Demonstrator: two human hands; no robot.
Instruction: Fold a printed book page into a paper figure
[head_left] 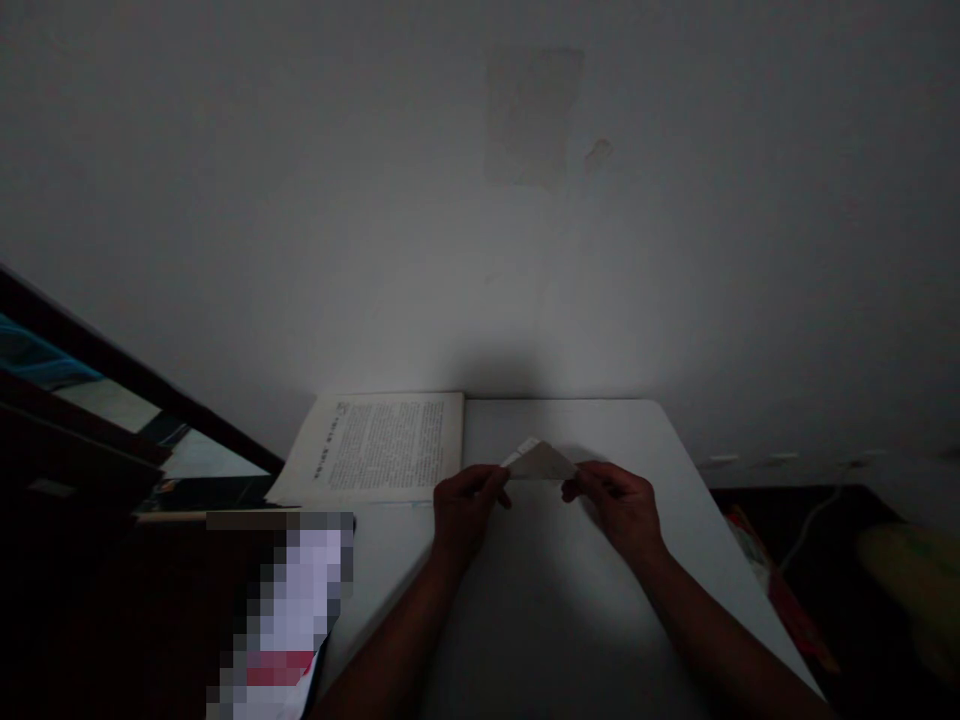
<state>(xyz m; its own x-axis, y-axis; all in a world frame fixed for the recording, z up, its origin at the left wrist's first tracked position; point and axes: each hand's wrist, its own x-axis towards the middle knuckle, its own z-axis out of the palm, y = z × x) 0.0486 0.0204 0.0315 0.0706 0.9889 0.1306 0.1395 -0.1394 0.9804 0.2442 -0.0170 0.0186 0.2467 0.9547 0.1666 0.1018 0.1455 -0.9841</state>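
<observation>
A folded piece of paper, roughly triangular with its peak upward, is held over the white table. My left hand pinches its left corner between thumb and fingers. At the opposite corner, my right hand grips the paper in the same way. A lighter strip shows along the paper's upper left edge. Dim light hides the finer folds. Just left of my left hand lies a stack of printed pages, text side up.
A pixelated, bright-screened device lies at the table's left edge. Behind the table rises a pale wall. A dark-framed mirror or panel leans at left. Right of the table, a pale cable hangs near dim items on the floor.
</observation>
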